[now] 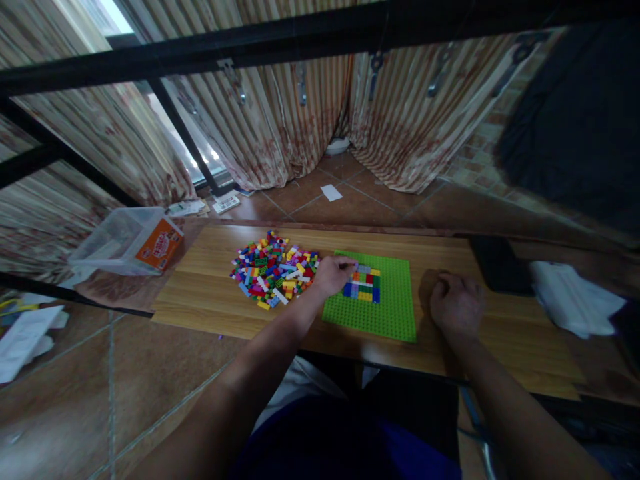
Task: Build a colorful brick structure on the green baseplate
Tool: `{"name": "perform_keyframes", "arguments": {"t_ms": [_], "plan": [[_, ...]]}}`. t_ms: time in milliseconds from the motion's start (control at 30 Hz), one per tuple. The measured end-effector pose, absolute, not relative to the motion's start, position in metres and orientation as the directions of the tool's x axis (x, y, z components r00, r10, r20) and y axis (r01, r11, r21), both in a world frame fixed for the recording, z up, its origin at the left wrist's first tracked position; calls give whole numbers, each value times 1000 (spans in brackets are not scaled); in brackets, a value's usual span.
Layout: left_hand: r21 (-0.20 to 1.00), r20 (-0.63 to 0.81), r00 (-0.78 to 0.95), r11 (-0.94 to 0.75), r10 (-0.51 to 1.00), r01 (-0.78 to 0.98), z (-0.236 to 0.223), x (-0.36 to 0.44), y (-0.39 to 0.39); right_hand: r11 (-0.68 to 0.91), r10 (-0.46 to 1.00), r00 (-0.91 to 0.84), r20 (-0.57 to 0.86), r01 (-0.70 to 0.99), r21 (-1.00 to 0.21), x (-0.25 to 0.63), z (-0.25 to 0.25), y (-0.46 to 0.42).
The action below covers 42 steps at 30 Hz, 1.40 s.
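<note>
On my feed, the left hand (330,275) has its thumb and fingertips drawn together at the far left corner of the block (365,287). A small pinkish piece (356,265) shows at the tips; at this size I cannot make out whether they grip it or only touch it. The block is a patchwork of red, white, yellow, green and blue bricks and sits on the green plate (395,307), with bare studs to its right and on its near side. The right hand (457,305) rests on the table (195,287) just right of the plate, its fingers curled into a loose fist. Left of the plate, near the left hand, I locate the pile (265,267) of loose mixed bricks. At the right end, beyond the right hand, lie a black slab (500,265) and, beside it, a white packet (570,297). Past the table's left end stands a clear bin (113,243) with an orange label (160,243). On the far side, a white sheet (331,193) lies on the tiled floor (285,201), in front of striped curtains (280,133). A black rail (260,39) crosses the top of my view.
</note>
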<state>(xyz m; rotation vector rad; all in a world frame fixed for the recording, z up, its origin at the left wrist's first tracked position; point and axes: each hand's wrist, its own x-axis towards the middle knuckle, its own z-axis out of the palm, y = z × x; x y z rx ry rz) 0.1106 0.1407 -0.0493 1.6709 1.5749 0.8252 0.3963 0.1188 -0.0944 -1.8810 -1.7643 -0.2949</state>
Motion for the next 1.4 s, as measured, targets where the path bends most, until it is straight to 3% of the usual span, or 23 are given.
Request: {"name": "perform_keyframes", "arguments": {"t_ms": [967,1233,1400], "plan": [[790,53,112,-110,992,603,-48,112,137,-10,864,121,488,974,-224,397,-94,119],[718,60,148,-146,987,681,-37,112,136,1,850,118,513,974,-227,396,-95,120],[560,135,265,-294,955,775,-27,114,140,-16,863,130,488,972,-233,397,-96,120]]}}
